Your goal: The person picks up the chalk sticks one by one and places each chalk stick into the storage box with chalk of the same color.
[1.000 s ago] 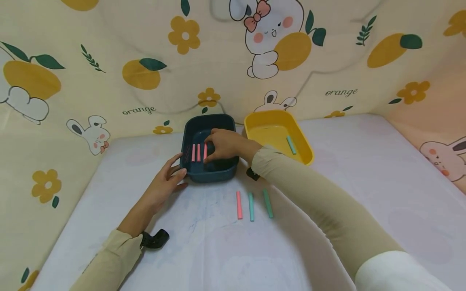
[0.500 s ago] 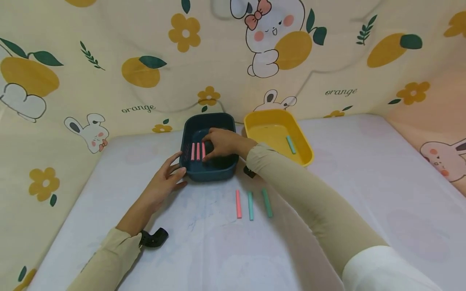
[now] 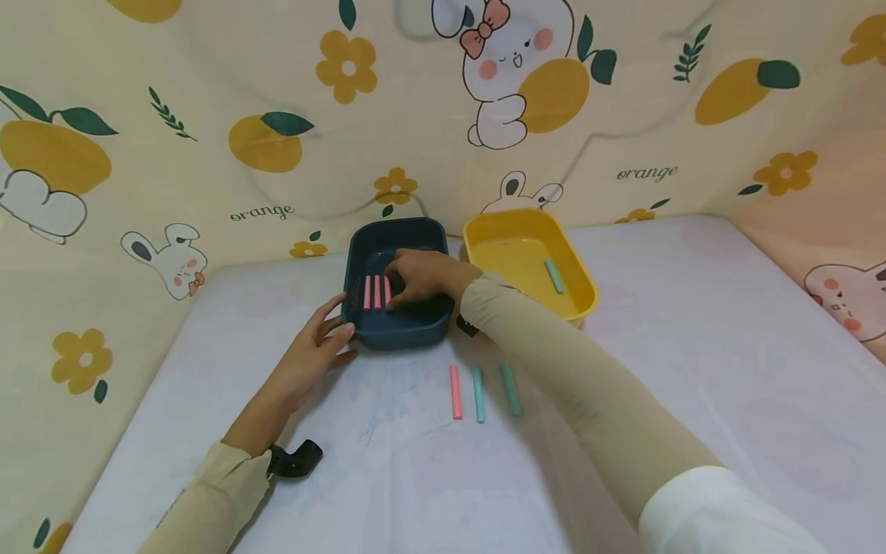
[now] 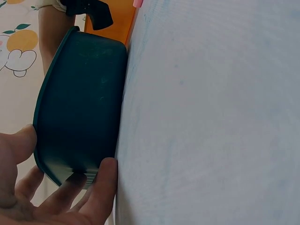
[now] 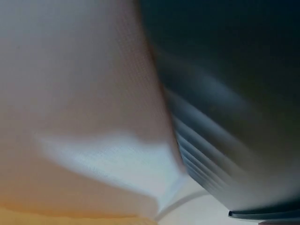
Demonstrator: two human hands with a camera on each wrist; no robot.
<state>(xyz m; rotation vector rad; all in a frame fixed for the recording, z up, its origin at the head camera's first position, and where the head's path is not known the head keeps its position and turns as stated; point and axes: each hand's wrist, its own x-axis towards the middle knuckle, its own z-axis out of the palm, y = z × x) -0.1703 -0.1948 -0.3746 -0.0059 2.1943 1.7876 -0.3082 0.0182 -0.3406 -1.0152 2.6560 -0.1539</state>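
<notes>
Two pink chalk sticks [image 3: 368, 292] lie side by side in the dark blue bin [image 3: 401, 338]. Beside them, my right hand [image 3: 425, 275] reaches in and pinches a third pink chalk [image 3: 388, 286] between thumb and fingertips, roughly parallel to the pair. My left hand [image 3: 308, 358] rests against the bin's left side. In the left wrist view, the thumb touches the rim and the other fingers lie loosely along the bin's outer wall [image 4: 79, 103]. The right wrist view shows the ribbed bin wall [image 5: 201, 140] but not the hand.
To the right, a yellow bin [image 3: 508, 250] holds one teal chalk [image 3: 554, 275]. In front of the bins, a pink chalk [image 3: 455, 392], a teal chalk [image 3: 479, 395] and a green chalk [image 3: 511, 390] lie on the white tablecloth [image 3: 388, 462]. A patterned cloth hangs behind.
My right hand has shifted slightly left, bringing the third pink chalk closer to the other two. The left hand has stayed at the bin's side.
</notes>
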